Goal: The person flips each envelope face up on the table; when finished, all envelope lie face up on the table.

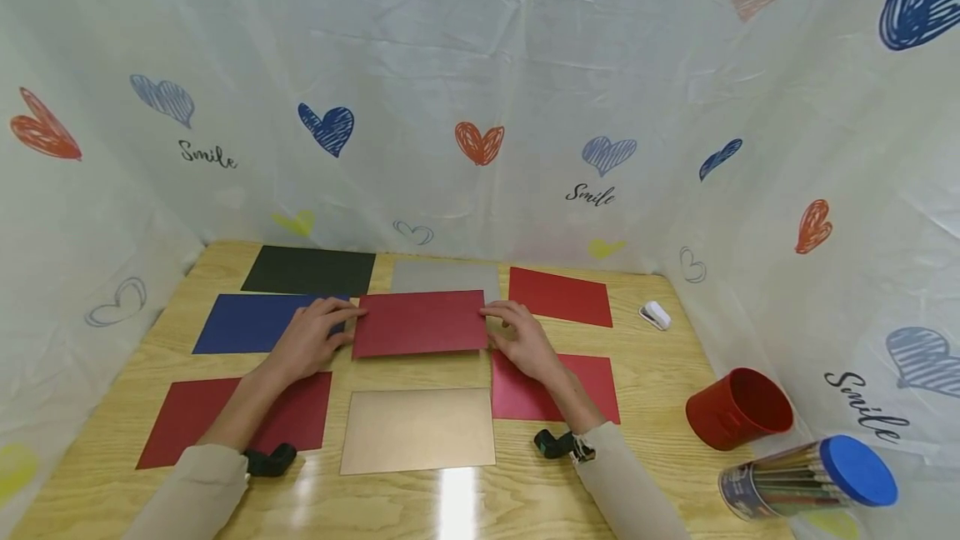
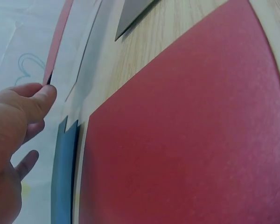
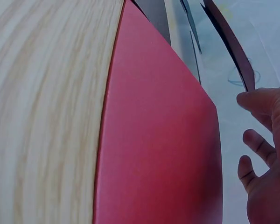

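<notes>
Pale wood-grained table [image 1: 660,373] spreads under the left grip [image 1: 311,338] and the right grip [image 1: 525,344], each with thumb and finger drawn together on opposite short edges of one dark red sheet [image 1: 420,323] held raised between them. Just beside the left grip lies a blue sheet [image 1: 251,323], below the right grip a pinkish-red sheet [image 1: 581,386], and on the wearer's side of both a gold sheet [image 1: 418,432]. Beyond the grips come a gray sheet [image 1: 444,275] and a black sheet [image 1: 309,271], a red cup [image 1: 716,417] is well to the right, and a white heart-printed curtain [image 1: 412,65] hangs behind.
</notes>
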`<state>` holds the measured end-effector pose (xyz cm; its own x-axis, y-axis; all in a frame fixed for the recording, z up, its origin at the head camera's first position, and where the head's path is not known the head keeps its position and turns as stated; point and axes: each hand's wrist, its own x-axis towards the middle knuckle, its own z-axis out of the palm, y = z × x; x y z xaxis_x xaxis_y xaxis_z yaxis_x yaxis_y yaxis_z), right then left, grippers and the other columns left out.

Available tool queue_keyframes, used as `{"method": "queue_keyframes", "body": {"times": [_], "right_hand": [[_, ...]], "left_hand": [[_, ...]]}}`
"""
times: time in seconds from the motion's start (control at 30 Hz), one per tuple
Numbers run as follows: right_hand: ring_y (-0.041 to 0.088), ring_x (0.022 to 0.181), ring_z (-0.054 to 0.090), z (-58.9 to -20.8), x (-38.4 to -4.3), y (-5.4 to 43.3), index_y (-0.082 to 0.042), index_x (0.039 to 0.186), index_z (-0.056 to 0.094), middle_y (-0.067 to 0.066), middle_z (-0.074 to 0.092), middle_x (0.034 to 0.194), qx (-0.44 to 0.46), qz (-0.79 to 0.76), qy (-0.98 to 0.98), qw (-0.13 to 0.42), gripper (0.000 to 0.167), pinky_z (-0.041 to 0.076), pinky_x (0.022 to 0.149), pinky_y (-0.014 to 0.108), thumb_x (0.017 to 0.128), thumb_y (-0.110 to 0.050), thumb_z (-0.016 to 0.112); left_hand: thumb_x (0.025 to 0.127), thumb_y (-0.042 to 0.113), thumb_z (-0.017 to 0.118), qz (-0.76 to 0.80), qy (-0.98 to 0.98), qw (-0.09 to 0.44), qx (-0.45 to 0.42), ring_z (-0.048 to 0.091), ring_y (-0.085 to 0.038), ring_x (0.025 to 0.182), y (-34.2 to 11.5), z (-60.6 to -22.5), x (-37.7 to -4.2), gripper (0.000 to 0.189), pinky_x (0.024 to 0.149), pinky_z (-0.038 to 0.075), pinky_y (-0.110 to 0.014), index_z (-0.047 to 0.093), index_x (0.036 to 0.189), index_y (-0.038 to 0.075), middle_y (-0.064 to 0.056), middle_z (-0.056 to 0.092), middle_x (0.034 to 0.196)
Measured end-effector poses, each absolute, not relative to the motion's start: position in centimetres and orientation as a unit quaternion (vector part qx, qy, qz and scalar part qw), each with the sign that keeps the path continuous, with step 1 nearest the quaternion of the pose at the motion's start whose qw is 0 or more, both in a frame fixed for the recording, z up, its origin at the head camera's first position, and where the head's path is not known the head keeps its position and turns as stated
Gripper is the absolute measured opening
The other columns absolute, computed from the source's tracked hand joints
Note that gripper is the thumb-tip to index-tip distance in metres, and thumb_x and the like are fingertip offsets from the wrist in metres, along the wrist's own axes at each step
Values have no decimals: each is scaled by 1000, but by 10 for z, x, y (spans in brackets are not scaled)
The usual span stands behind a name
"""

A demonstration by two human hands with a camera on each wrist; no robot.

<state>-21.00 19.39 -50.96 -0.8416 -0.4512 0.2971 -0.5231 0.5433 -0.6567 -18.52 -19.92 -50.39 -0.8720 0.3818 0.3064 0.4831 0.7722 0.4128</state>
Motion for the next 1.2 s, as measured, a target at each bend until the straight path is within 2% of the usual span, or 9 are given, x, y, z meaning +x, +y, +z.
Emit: {"method": "queue_keyframes", "body": {"times": [0.23,0.37,0.4,0.53,0.63,0.7,0.87,1.07,1.2], "right_hand": [[14,99,57,-509,-207,196,-20,122,72,-6,64,129,260,399,-876,80,26,51,80,35,96,-16,70],[12,95,55,-509,-206,198,-23,118,74,-10,65,125,249,404,-876,82,24,49,74,32,96,-17,71],[12,94,54,-509,-206,198,-23,118,74,-10,65,125,248,406,-876,81,23,49,74,33,96,-17,71],[12,92,55,-509,-207,198,-22,115,75,-9,66,123,247,410,-874,84,20,47,89,42,96,-18,70],[12,89,56,-510,-208,199,-20,113,75,-8,68,119,245,414,-872,91,19,44,95,45,96,-16,71],[12,88,56,-510,-208,199,-19,113,76,-8,68,116,243,419,-870,94,18,47,86,42,96,-15,71],[12,84,53,-508,-206,200,-20,113,75,-9,69,110,235,445,-860,90,18,45,68,33,97,-17,70],[12,84,52,-507,-206,200,-17,113,75,-5,69,108,220,472,-849,87,18,44,68,37,96,-13,70],[13,84,51,-509,-206,198,-11,111,75,4,69,109,215,476,-847,98,17,44,68,37,96,-7,68]], "left_hand": [[89,5,74,-277,-927,105,-231,55,-41,119,-199,-502,-186,41,96,38,-67,68,130,8,-18,63,128],[89,5,74,-287,-923,108,-232,56,-41,118,-199,-502,-185,41,96,38,-67,69,129,8,-17,64,128],[89,5,74,-291,-922,108,-232,56,-40,117,-199,-502,-185,41,96,37,-67,69,129,7,-17,64,128],[89,4,74,-310,-917,106,-227,56,-40,117,-200,-500,-184,40,99,34,-70,69,129,7,-18,65,127],[90,3,73,-328,-912,105,-223,56,-41,118,-200,-499,-184,39,101,32,-72,69,128,6,-18,66,125],[89,3,73,-339,-908,110,-222,57,-40,116,-200,-499,-184,38,101,32,-71,70,127,6,-18,68,122],[88,3,74,-345,-902,141,-220,62,-37,110,-200,-500,-186,34,94,44,-63,73,122,8,-15,72,115],[92,9,73,-358,-901,154,-192,65,-35,104,-198,-499,-186,27,86,50,-57,75,119,11,-12,74,110],[94,11,71,-370,-901,155,-166,66,-34,100,-196,-497,-184,23,81,51,-53,75,117,11,-10,74,105]]}}
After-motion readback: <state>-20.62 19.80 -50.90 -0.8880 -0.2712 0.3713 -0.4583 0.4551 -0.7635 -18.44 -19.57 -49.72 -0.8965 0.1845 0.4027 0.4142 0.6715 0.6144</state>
